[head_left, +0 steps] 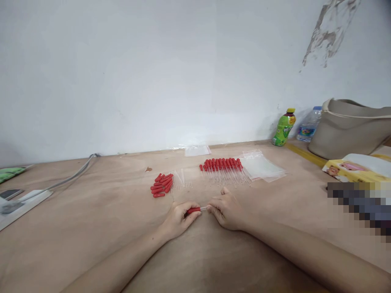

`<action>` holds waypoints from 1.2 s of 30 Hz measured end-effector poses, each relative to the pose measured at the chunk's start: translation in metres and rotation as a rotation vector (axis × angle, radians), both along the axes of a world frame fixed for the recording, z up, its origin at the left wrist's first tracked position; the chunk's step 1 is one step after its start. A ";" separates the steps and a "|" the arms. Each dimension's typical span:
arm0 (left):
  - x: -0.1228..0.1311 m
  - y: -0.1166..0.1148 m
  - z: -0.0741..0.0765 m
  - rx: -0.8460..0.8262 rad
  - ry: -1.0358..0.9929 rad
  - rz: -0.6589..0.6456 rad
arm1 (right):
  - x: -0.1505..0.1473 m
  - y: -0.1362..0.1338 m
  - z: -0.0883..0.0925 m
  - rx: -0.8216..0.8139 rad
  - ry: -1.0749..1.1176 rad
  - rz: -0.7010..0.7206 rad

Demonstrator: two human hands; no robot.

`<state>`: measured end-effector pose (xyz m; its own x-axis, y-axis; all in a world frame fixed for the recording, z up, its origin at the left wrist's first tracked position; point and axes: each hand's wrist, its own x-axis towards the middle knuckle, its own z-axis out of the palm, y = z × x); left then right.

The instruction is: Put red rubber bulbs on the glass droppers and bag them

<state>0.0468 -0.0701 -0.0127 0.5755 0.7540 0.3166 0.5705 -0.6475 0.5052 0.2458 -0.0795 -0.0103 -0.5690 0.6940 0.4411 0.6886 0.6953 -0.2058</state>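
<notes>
At lower centre, left hand (179,217) is curling around a red bulb (193,210), right hand (228,211) is pinching a clear tube (203,208)

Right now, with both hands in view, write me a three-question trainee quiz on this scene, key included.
1. Which hand holds the red bulb joined to the clear tube?
2. True or false: the row of red-topped droppers lies to the left of the loose red bulbs.
3. What colour is the green bottle's cap? A) blue B) yellow C) white

Key: 1. the left hand; 2. false; 3. B
</notes>
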 end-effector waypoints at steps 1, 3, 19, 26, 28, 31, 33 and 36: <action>0.000 0.000 0.000 0.005 -0.001 0.000 | 0.000 0.000 0.000 -0.025 0.002 -0.002; -0.001 0.001 -0.001 0.004 -0.006 -0.005 | -0.001 0.001 0.001 -0.069 0.007 -0.002; -0.008 0.019 0.001 0.065 -0.053 0.039 | 0.012 0.035 0.033 -0.482 0.178 -0.329; -0.008 0.017 0.004 0.076 -0.005 0.024 | -0.006 0.088 0.029 -0.350 0.200 -0.675; -0.008 0.017 0.004 0.072 -0.003 0.024 | -0.013 0.095 0.023 -0.330 0.177 -0.726; -0.008 0.017 0.003 0.066 -0.001 0.028 | -0.021 0.102 0.017 -0.313 0.139 -0.766; -0.008 0.017 0.004 0.062 -0.002 0.026 | -0.024 0.105 0.015 -0.309 0.115 -0.781; -0.007 0.017 0.004 0.065 -0.011 0.023 | -0.026 0.107 0.013 -0.310 0.084 -0.795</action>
